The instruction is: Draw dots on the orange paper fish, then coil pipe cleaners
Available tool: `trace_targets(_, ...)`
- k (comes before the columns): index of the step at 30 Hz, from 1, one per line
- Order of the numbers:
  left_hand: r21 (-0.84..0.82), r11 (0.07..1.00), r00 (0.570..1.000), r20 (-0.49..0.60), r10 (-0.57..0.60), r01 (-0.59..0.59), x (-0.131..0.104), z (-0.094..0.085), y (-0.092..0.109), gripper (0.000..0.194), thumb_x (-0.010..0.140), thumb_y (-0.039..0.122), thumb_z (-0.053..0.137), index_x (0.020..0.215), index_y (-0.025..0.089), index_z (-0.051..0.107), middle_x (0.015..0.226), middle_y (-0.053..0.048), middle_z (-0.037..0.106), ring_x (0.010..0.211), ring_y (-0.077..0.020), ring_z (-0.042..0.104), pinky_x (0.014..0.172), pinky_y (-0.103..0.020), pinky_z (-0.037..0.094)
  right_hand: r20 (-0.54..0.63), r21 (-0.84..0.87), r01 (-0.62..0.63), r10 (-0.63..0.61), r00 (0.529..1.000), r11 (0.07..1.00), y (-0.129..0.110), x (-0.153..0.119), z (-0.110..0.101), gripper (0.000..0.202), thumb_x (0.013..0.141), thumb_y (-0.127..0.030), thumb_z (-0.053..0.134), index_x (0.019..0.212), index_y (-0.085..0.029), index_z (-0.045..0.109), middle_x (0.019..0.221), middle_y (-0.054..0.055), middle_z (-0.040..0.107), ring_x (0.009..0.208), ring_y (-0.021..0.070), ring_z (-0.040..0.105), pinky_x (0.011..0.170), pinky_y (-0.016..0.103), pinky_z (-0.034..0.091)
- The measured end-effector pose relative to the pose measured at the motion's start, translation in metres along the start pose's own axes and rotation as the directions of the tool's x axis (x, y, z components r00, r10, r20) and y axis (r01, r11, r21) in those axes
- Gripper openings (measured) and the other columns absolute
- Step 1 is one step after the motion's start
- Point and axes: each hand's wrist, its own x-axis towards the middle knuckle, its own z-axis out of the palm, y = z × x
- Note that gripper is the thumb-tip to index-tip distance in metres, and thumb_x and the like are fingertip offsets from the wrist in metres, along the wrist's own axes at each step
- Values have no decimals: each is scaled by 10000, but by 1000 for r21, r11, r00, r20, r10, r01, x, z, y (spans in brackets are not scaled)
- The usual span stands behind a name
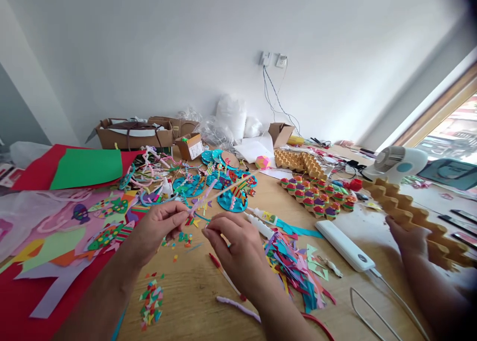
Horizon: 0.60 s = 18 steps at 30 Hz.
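My left hand (166,224) is closed in a pinch on a pale pink twisted strip (203,197), which slants up and away from the fingertips. Close beside it, my right hand (233,244) has thumb and forefinger pressed together. A thin blue strip (201,217) spans the small gap between both hands, its near end at the right fingertips; whether they grip it is unclear. Small paper confetti (152,297) lies below the left hand. Under the right hand is a red-tipped white stick (215,261), and nearer me a lilac strip (234,301).
At right a co-worker's hand (408,237) holds a brown egg tray (413,212). A white power bank (345,244), paper shreds (294,266), glue bottles (261,227) and a painted egg tray (316,194) lie nearby. Coloured paper sheets (89,170) cover the left side.
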Motion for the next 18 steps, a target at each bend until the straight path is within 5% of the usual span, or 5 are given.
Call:
trace_targets(4, -408, 903, 990, 102, -99, 133, -3, 2, 2, 185, 711, 318, 689, 707, 145, 622, 486, 53, 467, 390, -25, 344, 378, -135, 225, -130, 286, -119, 162, 978, 951, 14, 4, 14, 98, 811, -148, 546, 830, -199, 627, 945, 60, 621, 663, 120, 552, 594, 239, 449)
trace_targets(7, -542, 809, 967, 221, -124, 228, -6, 11, 1, 187, 689, 287, 714, 693, 120, 629, 458, 66, 427, 345, 3, 294, 346, -118, 195, -185, 587, -114, 270, 945, 802, 23, 6, 24, 148, 785, -190, 573, 930, -216, 591, 1074, 67, 552, 559, 74, 483, 515, 216, 435)
trace_targets(10, -597, 736, 936, 322, -143, 318, -8, 21, -2, 193, 673, 279, 727, 683, 119, 620, 441, 76, 407, 315, 14, 254, 317, -107, 158, -147, 716, -105, 295, 944, 690, 28, 7, 29, 255, 782, -240, 581, 1036, -248, 567, 1213, 76, 469, 586, 68, 493, 531, 220, 450)
trace_targets(14, -601, 714, 917, 370, -150, 360, -7, 28, -8, 203, 675, 289, 727, 699, 119, 619, 437, 78, 408, 312, 13, 251, 314, -106, 149, -192, 579, -100, 254, 948, 809, 35, 7, 28, 209, 796, -264, 601, 1003, -250, 630, 1254, 81, 444, 714, 107, 535, 625, 254, 469)
trace_targets(18, -539, 786, 940, 304, -155, 304, -5, 26, -7, 216, 683, 316, 716, 696, 127, 610, 443, 77, 406, 331, 2, 253, 339, -126, 160, -210, 199, -26, 68, 975, 980, 41, 8, 20, 119, 823, -280, 605, 769, -210, 685, 896, 59, 624, 748, 155, 546, 694, 294, 432)
